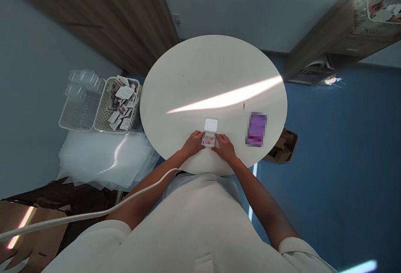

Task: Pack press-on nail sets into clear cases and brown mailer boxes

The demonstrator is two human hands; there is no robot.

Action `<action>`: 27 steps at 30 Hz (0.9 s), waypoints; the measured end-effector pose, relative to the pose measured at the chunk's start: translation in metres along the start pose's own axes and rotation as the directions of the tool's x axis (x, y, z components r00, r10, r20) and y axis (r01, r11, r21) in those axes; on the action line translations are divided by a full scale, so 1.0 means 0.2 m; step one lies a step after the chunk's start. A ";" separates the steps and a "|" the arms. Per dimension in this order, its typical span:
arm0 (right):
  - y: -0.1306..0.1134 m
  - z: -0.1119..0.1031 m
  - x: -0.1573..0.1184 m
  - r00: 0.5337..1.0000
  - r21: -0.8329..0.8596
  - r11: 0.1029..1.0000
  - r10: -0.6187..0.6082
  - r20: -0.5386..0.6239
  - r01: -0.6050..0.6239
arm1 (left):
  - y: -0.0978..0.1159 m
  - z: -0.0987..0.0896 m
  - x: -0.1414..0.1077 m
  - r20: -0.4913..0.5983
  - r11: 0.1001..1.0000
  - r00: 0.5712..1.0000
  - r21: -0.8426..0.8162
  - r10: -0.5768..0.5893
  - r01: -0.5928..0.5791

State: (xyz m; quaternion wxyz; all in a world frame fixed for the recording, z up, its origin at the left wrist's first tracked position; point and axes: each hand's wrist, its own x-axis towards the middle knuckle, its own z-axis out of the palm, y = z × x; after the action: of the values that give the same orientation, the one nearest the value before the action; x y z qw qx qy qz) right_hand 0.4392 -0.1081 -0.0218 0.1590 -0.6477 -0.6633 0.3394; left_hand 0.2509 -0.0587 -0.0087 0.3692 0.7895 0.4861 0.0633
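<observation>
A small hinged case [209, 139] lies open on the white round table [200, 68], near its front edge. Its lid [211, 124] is raised away from me and looks white inside. Two rows of small pink pieces, which look like press-on nails, fill the base. My left hand [194, 143] grips the left side of the case with thumb and fingers. On the opposite side, my right hand [225, 147] holds the right edge in the same way. Several fingertips are too small to make out exactly.
A blurred purple item [257, 129] lies on the table at right. Left of the table stand a white basket [138, 110] of small packs and another tray [77, 116] with clear plastic boxes. Clear sheets [103, 156] lie below them. A white cable [94, 214] crosses my left arm.
</observation>
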 end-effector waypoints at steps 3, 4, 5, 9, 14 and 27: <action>0.00 -0.01 0.01 1.000 -0.008 1.000 0.006 0.017 -0.006 | -0.01 0.01 -0.01 0.004 1.000 1.000 0.004 -0.006 0.006; 0.00 -0.01 0.01 1.000 -0.009 1.000 0.009 0.020 -0.009 | -0.01 0.01 -0.01 0.004 1.000 1.000 0.005 -0.006 0.006; 0.00 -0.01 0.01 1.000 -0.009 1.000 0.010 0.019 -0.010 | -0.01 0.01 -0.01 0.003 1.000 1.000 0.003 -0.005 0.005; 0.00 0.00 0.01 1.000 -0.021 1.000 0.000 -0.007 0.000 | -0.03 0.02 -0.03 -0.001 1.000 1.000 -0.008 -0.001 0.001; -0.01 0.01 0.00 1.000 -0.037 0.999 0.007 -0.026 -0.008 | -0.03 0.03 -0.06 -0.013 0.999 1.000 -0.047 -0.012 0.012; -0.06 0.05 0.03 0.963 0.184 0.952 0.261 -0.071 -0.245 | -0.06 0.06 -0.09 0.140 0.877 0.975 -0.429 -0.174 0.218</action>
State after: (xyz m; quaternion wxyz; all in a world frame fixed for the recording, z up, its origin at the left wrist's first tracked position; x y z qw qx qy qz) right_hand 0.4227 -0.1036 -0.0230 0.2014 -0.7263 -0.5344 0.3825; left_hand 0.2382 -0.0767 -0.0205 0.5663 0.6340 0.5179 0.0955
